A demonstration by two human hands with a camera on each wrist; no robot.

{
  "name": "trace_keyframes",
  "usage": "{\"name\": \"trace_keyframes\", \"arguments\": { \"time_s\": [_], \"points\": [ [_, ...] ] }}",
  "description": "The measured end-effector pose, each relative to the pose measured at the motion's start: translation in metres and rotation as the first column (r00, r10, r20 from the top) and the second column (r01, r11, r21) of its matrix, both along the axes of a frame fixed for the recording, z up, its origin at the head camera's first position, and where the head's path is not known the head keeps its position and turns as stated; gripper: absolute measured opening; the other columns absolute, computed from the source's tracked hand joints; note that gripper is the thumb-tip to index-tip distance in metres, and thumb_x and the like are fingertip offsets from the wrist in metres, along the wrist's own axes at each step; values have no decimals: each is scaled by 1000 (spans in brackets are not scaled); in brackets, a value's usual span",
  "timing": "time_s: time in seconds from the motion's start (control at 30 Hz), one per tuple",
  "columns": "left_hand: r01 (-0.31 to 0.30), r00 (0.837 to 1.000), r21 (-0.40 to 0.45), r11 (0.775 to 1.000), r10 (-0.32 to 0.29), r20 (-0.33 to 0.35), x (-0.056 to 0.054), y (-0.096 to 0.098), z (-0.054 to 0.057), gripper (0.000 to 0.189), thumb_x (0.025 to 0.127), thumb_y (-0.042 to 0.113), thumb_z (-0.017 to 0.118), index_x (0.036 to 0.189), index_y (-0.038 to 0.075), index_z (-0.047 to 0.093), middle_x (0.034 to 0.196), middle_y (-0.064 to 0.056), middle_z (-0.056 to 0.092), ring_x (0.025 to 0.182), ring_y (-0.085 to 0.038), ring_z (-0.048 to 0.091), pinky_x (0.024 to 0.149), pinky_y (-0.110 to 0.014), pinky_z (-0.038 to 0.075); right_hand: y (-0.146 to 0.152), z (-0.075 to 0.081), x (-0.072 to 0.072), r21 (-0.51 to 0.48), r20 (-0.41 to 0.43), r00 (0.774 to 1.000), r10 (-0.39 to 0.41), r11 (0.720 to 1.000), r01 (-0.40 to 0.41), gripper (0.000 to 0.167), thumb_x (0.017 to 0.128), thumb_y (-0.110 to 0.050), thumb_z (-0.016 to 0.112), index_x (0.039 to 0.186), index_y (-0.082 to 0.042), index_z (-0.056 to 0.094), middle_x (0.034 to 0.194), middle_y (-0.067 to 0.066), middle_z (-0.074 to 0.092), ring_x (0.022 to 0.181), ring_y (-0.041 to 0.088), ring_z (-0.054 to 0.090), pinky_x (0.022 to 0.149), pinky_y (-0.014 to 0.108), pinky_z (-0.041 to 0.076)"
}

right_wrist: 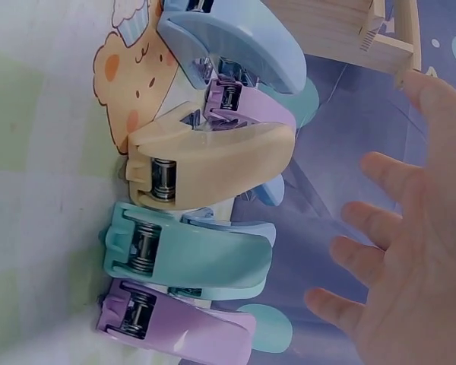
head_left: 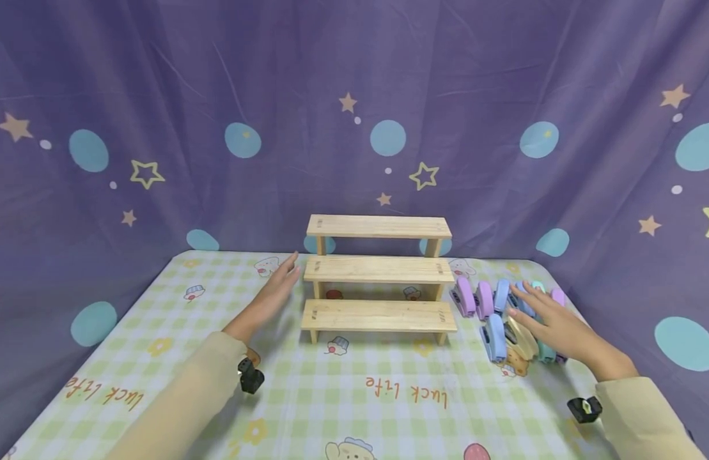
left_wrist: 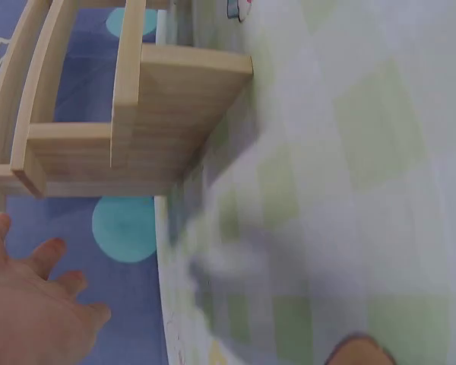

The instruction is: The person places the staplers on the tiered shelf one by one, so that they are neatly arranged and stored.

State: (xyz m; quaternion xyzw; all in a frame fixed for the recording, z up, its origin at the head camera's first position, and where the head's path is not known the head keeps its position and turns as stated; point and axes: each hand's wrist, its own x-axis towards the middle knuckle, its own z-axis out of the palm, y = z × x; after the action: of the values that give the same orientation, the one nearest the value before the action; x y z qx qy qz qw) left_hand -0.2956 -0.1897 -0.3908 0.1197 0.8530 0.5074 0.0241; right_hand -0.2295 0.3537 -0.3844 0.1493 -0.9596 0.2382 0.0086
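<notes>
A three-tier wooden stand is on the cloth-covered table. To its left my left hand is held apart from it, fingers extended, holding nothing. In the left wrist view the fingers of that left hand are spread near the stand's side. On the right, my right hand hovers over a group of pastel staplers, its fingers spread and grasping nothing. The right wrist view shows a cream stapler, a teal stapler, a purple stapler and a blue stapler. My right hand partly hides the group in the head view.
The tablecloth is green-checked with printed figures. A purple curtain with stars and blue dots hangs behind the table. Small black devices are strapped at both wrists, the left device and right device.
</notes>
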Motion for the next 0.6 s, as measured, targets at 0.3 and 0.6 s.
{"name": "trace_keyframes", "arguments": {
  "time_s": [0.3, 0.6],
  "points": [
    [-27, 998, 80, 996, 22, 62, -5, 12, -4, 63, 108, 51, 32, 163, 27, 11, 166, -11, 15, 150, -35, 17, 118, -60, 13, -2, 1, 1, -44, -33, 999, 35, 998, -37, 68, 103, -37, 57, 153, 3, 35, 157, 32, 24, 142, 56, 19, 104, 78, 20],
    [-65, 995, 145, 987, 53, 87, -9, 24, -5, 61, 108, 48, 35, 162, 25, 18, 167, -5, 14, 151, -31, 14, 120, -57, 14, -4, 0, 5, -42, -95, 994, 47, 998, -51, 57, 100, -31, 64, 144, 3, 49, 143, 30, 45, 123, 52, 49, 91, 70, 44]
  ]
}}
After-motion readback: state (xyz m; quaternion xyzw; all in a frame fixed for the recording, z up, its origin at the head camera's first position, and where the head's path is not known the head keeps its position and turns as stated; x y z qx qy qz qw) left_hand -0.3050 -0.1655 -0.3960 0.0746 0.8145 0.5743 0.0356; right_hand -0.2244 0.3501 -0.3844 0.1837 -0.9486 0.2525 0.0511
